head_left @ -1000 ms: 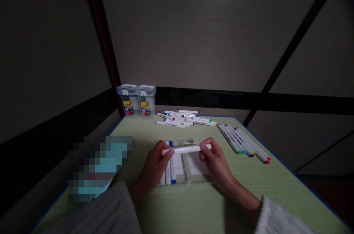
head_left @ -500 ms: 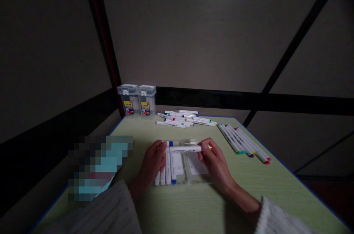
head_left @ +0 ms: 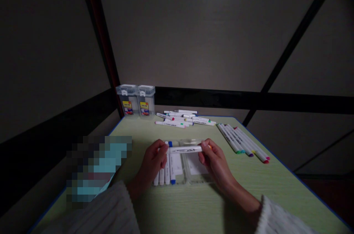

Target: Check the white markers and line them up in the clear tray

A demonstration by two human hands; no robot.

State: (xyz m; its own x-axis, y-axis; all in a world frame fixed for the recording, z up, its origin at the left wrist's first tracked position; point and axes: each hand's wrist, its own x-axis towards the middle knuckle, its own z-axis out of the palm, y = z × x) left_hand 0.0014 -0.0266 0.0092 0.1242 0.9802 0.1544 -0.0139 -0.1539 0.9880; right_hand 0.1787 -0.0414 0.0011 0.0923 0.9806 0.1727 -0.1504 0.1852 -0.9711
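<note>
A white marker [head_left: 186, 149] with orange at its right end is held level between my two hands. My left hand [head_left: 155, 158] pinches its left end, and my right hand [head_left: 214, 156] grips the right end with thumb and fingers. Beneath it lies an open clear plastic case [head_left: 188, 177]. Several white markers [head_left: 167, 173] stand side by side in the case's left half, one of them with blue ends; my left hand partly covers them. Pale paper shows through the right half.
Several loose markers [head_left: 185, 119] lie in a pile at the back. More markers [head_left: 243, 142] lie slanted at the right. Two lidded clear boxes [head_left: 135, 101] stand at the back left corner. A pixelated turquoise object [head_left: 102, 171] is at the left of the table [head_left: 177, 212].
Both hands hold the marker almost in the same place. The whole view has shifted very slightly to the left.
</note>
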